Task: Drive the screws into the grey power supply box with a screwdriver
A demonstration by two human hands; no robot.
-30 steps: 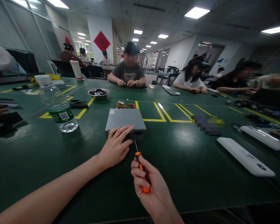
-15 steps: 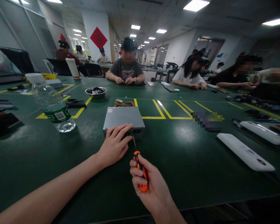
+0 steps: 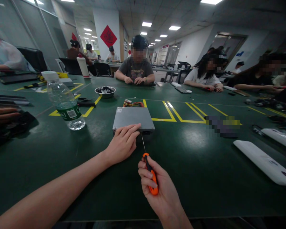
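A grey metal computer power supply [image 3: 133,117] sits on the green table, with its bundle of coloured cables [image 3: 133,103] behind it. Across its near top edge lies my left hand [image 3: 124,140], fingers stretched out and together, touching the casing. My right hand [image 3: 157,181] is closed around the orange and black handle of a screwdriver [image 3: 151,176]. The thin shaft points up and away, and its tip meets the near face of the power supply beside my left fingertips. Where exactly the tip rests is hard to make out.
To the left stands a clear water bottle [image 3: 70,111]. Behind it are a metal bowl [image 3: 105,94] of small dark parts and a white cup [image 3: 84,68]. White elongated devices [image 3: 262,160] lie at right. Another person's hand [image 3: 3,114] is at far left; a person [image 3: 136,68] sits opposite.
The view has turned slightly left, so everything appears shifted to the right. The screwdriver stays against the power supply's near face, and my left hand remains on the casing.
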